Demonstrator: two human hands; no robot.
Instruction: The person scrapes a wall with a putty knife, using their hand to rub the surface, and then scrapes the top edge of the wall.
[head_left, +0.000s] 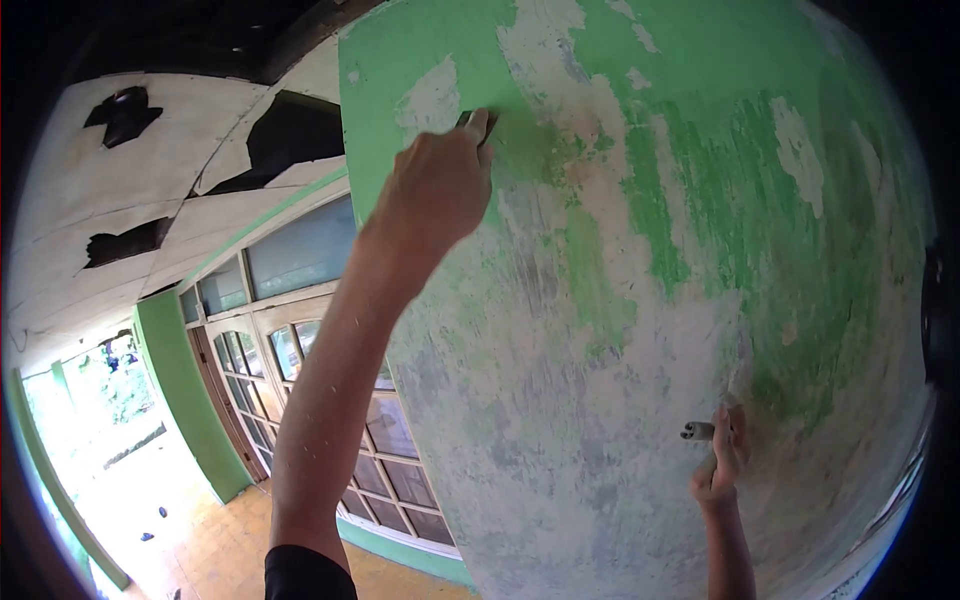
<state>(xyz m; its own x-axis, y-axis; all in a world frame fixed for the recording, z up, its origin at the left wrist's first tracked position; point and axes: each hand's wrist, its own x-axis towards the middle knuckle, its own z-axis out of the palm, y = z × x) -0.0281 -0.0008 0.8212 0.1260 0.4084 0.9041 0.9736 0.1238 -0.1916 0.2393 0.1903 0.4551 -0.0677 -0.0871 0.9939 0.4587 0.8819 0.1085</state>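
A wall (520, 390) with peeling green paint and bare whitish-grey patches fills the middle and right. High on it, near its left edge, my left hand (435, 185) is closed around a small scraper (478, 122), whose dark edge meets the green paint. Fingers and wrist hide most of that tool. Lower down at the right, my right hand (722, 455) grips a handled tool (698, 431) close to the wall. The round end of its handle points left, and the rest is hidden by the fingers.
Left of the wall stand windowed doors (390, 450) and a green pillar (185, 390). Overhead, the white ceiling (215, 130) has dark broken holes. Small dark objects (148, 536) lie on the tiled floor (225, 545) at the lower left.
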